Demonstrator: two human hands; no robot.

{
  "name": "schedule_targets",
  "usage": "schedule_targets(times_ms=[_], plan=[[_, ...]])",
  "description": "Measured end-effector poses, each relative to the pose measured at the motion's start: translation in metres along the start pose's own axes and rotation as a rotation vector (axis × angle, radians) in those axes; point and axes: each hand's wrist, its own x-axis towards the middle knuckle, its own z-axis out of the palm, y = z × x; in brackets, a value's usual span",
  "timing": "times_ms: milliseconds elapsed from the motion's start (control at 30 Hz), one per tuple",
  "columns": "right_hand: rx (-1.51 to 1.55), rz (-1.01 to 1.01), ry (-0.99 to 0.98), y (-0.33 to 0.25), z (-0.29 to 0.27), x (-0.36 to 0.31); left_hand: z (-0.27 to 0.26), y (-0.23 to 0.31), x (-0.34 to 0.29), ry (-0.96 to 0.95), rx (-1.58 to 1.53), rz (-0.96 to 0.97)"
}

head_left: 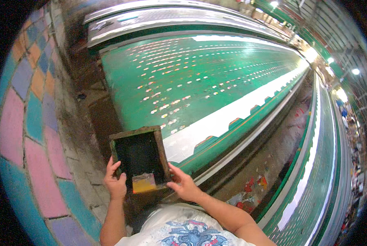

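Observation:
Both my hands hold a wooden screen-printing frame (162, 148) with a dark mesh, close in front of my body at the near end of a long green table. My left hand (115, 183) is closed on the frame's left side, thumb over the edge. On the right side, near the lower corner, the fingers of my right hand (185, 184) grip the wood. A patch of yellow (144, 185) with a paler strip above it lies at the lower end inside the frame; I cannot tell whether it is ink or a tool.
The green table (120, 88) carries rows of small printed marks and a white strip (208, 127) along its right edge. A brick wall (15, 141) painted in several colours rises on the left. Another long table (292, 219) runs along the right, with red scraps (255, 184) on the floor between.

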Motion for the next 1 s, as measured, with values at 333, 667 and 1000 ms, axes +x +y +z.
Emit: schedule_targets(times_ms=[333, 667, 1000], plan=[[-0.13, 0.035, 0.046, 0.073, -0.101, 0.031, 0.12, -0.003, -0.064, 0.188, 0.095, -0.007], [-0.173, 0.042, -0.069, 0.114, -0.213, 0.049, 0.224, -0.002, -0.077, 0.275, 0.121, -0.06], [-0.615, -0.768, -0.262, 0.033, -0.208, 0.031, 0.242, 0.003, -0.07, 0.248, -0.018, -0.197]])
